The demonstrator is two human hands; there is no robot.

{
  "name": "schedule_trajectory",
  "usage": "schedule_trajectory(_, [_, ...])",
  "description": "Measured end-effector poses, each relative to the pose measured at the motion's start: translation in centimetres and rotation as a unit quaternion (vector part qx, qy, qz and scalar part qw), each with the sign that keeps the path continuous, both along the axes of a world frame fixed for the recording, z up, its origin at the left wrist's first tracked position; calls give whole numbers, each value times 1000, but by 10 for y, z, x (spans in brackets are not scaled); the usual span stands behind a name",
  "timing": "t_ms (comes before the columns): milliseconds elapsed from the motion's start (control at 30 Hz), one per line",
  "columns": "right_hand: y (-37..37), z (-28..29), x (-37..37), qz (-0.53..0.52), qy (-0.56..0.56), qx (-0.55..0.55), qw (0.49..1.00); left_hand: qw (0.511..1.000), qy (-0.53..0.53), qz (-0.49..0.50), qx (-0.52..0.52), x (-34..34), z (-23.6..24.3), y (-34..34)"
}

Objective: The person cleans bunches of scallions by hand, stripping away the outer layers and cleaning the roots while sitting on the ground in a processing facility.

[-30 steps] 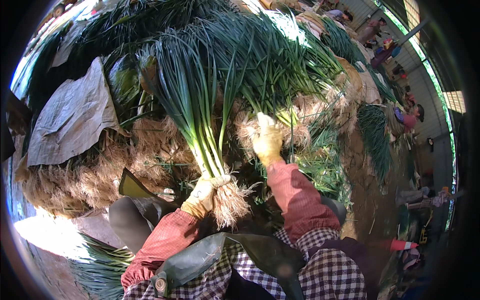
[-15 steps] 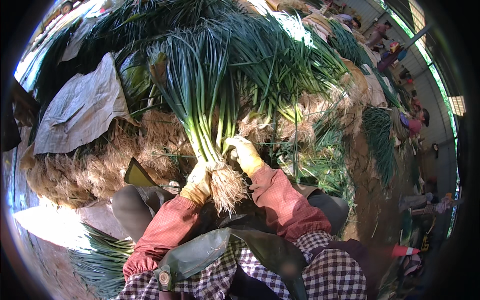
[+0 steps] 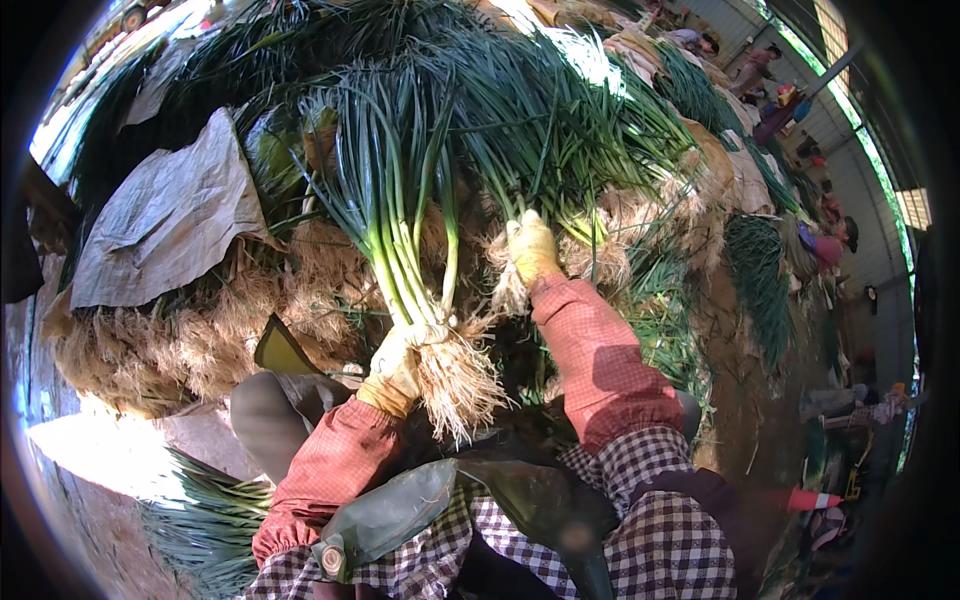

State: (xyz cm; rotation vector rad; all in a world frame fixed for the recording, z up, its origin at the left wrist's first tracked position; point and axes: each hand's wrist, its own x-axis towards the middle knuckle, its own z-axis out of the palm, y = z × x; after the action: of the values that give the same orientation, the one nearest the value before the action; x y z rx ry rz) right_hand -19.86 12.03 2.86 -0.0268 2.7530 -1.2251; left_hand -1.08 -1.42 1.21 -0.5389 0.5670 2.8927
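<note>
A bunch of green onions [image 3: 398,262] stands in front of me, dark leaves fanning away and pale roots hanging toward my lap. My left hand [image 3: 392,368], in a yellowish glove, is closed round the bunch just above its roots [image 3: 460,385]. Farther off to the right, my right hand [image 3: 534,246], gloved alike, has its fingers closed at the white stem ends of more green onions [image 3: 520,165] in the pile. Those stems are partly hidden by the glove, and roots show beside it.
Piled green onions [image 3: 190,350] stretch across the far side, roots toward me. A pale woven sheet [image 3: 165,215] covers part of them at left. Another bunch [image 3: 205,525] lies at lower left. A red-and-white cone [image 3: 812,500] stands at right. Several people work at far right.
My right hand has left the bunch in my left hand and reached away to the right, into the pile. The left hand stays nearly in place with its bunch.
</note>
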Motion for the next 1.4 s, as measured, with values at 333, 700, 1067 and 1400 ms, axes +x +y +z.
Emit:
schedule_trajectory(333, [-41,-61,57,-87,-296,-502,808,996,5,18,-86,-4,-35,10])
schedule_trajectory(700, [37,-119,100,391,4,379,839,960,-68,27,-269,-6,-57,6])
schedule_trajectory(1067, [36,-36,53,146,106,178,967,979,-32,-151,-131,-7,-12,11])
schedule_trajectory(1400, [-18,-44,68,32,-221,-249,942,982,-8,-32,-184,-11,-52,-21])
